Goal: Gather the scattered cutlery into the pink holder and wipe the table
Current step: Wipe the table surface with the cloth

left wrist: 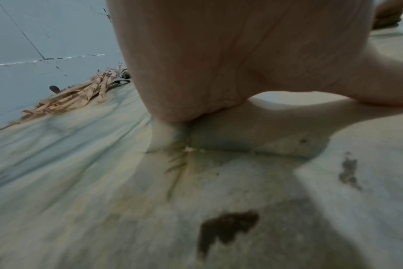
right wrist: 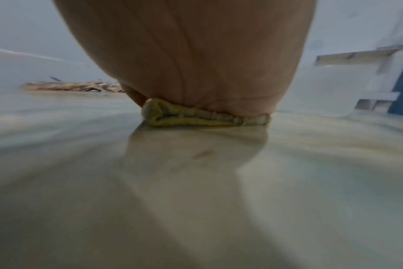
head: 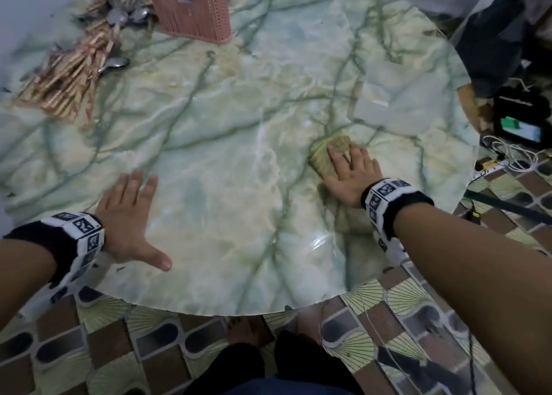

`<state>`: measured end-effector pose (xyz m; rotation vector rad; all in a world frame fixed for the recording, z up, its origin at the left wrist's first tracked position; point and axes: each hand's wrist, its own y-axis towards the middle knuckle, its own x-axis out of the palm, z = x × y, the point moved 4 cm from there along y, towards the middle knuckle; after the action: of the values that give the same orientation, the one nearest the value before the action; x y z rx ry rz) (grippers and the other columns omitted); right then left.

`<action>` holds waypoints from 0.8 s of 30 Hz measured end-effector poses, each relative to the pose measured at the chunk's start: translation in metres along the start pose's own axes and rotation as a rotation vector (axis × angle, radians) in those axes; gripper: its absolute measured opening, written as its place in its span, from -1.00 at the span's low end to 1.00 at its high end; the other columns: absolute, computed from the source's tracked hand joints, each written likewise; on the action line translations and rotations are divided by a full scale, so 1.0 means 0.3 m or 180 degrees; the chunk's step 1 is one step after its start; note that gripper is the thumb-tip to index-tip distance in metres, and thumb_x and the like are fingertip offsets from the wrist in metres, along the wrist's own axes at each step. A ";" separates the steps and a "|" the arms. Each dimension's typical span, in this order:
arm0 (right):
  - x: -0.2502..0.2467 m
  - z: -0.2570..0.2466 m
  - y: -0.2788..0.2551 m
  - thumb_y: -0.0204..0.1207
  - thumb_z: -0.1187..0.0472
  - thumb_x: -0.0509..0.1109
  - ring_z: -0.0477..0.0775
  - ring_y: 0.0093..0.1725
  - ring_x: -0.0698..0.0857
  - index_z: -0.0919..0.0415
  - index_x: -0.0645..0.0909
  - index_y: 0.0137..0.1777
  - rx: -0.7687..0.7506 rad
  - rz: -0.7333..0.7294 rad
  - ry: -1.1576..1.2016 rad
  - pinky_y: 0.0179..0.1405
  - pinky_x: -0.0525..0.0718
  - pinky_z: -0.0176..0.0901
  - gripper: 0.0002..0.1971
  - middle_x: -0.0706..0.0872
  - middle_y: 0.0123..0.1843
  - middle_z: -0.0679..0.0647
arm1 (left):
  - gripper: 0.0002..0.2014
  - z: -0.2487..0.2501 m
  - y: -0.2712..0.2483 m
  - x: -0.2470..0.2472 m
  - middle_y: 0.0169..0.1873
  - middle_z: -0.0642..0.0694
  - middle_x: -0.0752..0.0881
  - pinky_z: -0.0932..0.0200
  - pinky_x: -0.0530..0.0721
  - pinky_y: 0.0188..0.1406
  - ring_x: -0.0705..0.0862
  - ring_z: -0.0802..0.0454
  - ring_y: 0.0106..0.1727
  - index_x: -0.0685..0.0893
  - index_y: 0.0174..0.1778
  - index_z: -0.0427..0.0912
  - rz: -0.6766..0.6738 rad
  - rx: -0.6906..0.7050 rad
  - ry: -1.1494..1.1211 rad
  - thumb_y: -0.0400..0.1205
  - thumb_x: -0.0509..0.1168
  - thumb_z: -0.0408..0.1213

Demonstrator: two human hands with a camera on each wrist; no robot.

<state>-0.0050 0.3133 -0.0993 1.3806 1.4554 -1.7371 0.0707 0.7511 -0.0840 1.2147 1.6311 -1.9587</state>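
My right hand [head: 352, 167] lies flat, fingers straight, pressing a folded yellow-green cloth [head: 327, 152] onto the green marble table [head: 227, 143] at the right; the right wrist view shows the cloth [right wrist: 196, 118] squashed under my palm. My left hand [head: 131, 212] rests open and flat on the table near its front-left edge, holding nothing. The pink holder [head: 191, 6] stands at the far side. Left of it lie wrapped chopsticks [head: 71, 74] and metal spoons [head: 116, 62] in a loose pile, which the left wrist view shows as chopsticks [left wrist: 76, 96] beyond my palm.
The table's rounded front edge [head: 209, 311] is just in front of me, above a patterned tile floor [head: 119, 350]. Cables and a dark device [head: 519, 119] lie on the floor to the right. Dark stains [left wrist: 228, 229] mark the table under my left wrist.
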 end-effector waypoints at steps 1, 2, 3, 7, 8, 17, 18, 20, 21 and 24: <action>-0.003 -0.013 0.019 0.66 -0.27 0.02 0.24 0.79 -0.27 -0.28 -0.28 0.77 0.0054 0.0037 0.0052 0.75 -0.20 0.24 -0.24 -0.30 0.82 0.15 | 0.78 0.001 0.002 0.000 0.55 -0.12 -0.73 -0.31 -0.31 0.70 -0.61 -0.22 0.65 -0.77 0.49 0.02 0.0017 0.0000 -0.0004 -0.30 0.27 0.82; -0.005 -0.026 0.031 0.65 -0.27 0.01 0.25 0.79 -0.27 -0.27 -0.28 0.77 0.0099 0.0070 0.0105 0.75 -0.21 0.25 -0.23 -0.30 0.82 0.16 | 0.78 0.001 0.004 0.000 0.55 -0.11 -0.73 -0.31 -0.30 0.71 -0.61 -0.22 0.65 -0.77 0.48 0.02 0.0033 -0.0012 0.0006 -0.30 0.27 0.82; -0.004 -0.038 0.037 0.65 -0.27 0.01 0.26 0.79 -0.28 -0.27 -0.28 0.77 0.0136 0.0089 0.0141 0.74 -0.22 0.26 -0.23 -0.30 0.82 0.16 | 0.78 0.001 0.007 -0.002 0.54 -0.11 -0.74 -0.31 -0.29 0.71 -0.61 -0.22 0.65 -0.78 0.47 0.02 0.0042 -0.0032 0.0023 -0.31 0.26 0.82; -0.004 -0.055 0.038 0.65 -0.26 -0.01 0.28 0.78 -0.32 -0.26 -0.29 0.77 0.0157 0.0035 0.0178 0.74 -0.26 0.28 -0.23 -0.32 0.82 0.17 | 0.82 0.002 0.015 0.002 0.60 -0.14 -0.67 -0.28 -0.24 0.72 -0.54 -0.22 0.68 -0.71 0.56 -0.03 0.0158 -0.0057 0.0077 -0.34 0.23 0.83; -0.008 -0.066 0.041 0.65 -0.27 -0.01 0.28 0.78 -0.32 -0.26 -0.30 0.77 0.0126 0.0013 0.0150 0.74 -0.26 0.28 -0.23 -0.32 0.82 0.17 | 0.84 0.001 0.017 0.005 0.62 -0.15 -0.64 -0.28 -0.22 0.72 -0.52 -0.22 0.70 -0.66 0.60 -0.05 0.0214 -0.0052 0.0074 -0.35 0.23 0.83; -0.018 -0.473 0.126 0.65 -0.23 0.01 0.27 0.78 -0.33 -0.27 -0.25 0.77 -0.0485 0.0047 -0.0036 0.73 -0.28 0.27 -0.25 -0.32 0.82 0.14 | 0.72 -0.016 0.056 -0.033 0.65 -0.28 -0.02 -0.24 0.08 0.66 0.03 -0.34 0.67 -0.17 0.74 -0.14 0.0398 0.0184 0.0478 -0.25 0.13 0.87; -0.020 -0.530 0.141 0.66 -0.23 0.01 0.27 0.78 -0.31 -0.27 -0.24 0.78 -0.0552 0.0075 -0.0062 0.73 -0.27 0.27 -0.25 -0.31 0.82 0.14 | 0.59 -0.035 0.070 -0.057 0.55 -0.21 0.16 -0.19 0.22 0.59 0.18 -0.27 0.56 0.01 0.70 -0.09 0.0518 0.0307 0.0483 -0.16 0.10 0.88; -0.022 -0.630 0.177 0.66 -0.25 0.00 0.26 0.78 -0.30 -0.27 -0.24 0.78 -0.0651 0.0063 -0.0090 0.73 -0.26 0.28 -0.25 -0.31 0.82 0.15 | 0.25 -0.091 0.091 -0.121 0.28 -0.06 0.33 -0.09 0.41 0.35 0.34 -0.13 0.30 0.30 0.52 0.02 0.0804 0.0560 0.0370 0.05 0.08 0.84; -0.028 -0.665 0.197 0.66 -0.25 -0.01 0.26 0.78 -0.31 -0.28 -0.25 0.78 -0.0653 0.0053 -0.0085 0.73 -0.26 0.28 -0.26 -0.32 0.82 0.15 | 0.14 -0.126 0.103 -0.150 0.22 -0.04 0.35 -0.07 0.43 0.27 0.37 -0.11 0.24 0.36 0.44 0.03 0.0913 0.0648 0.0320 0.13 0.09 0.82; -0.056 -0.700 0.270 0.68 -0.26 -0.05 0.23 0.78 -0.32 -0.30 -0.28 0.77 -0.0489 0.0031 -0.0025 0.73 -0.26 0.28 -0.29 -0.36 0.81 0.11 | 0.13 -0.250 0.140 -0.206 0.38 -0.11 0.34 -0.13 0.40 0.41 0.35 -0.17 0.37 0.32 0.53 0.01 0.1070 0.0581 0.0216 0.22 0.10 0.78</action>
<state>0.1504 0.4769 -0.1032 1.2970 1.5404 -1.5871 0.1667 0.7908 -0.0633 1.5260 1.1996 -1.8974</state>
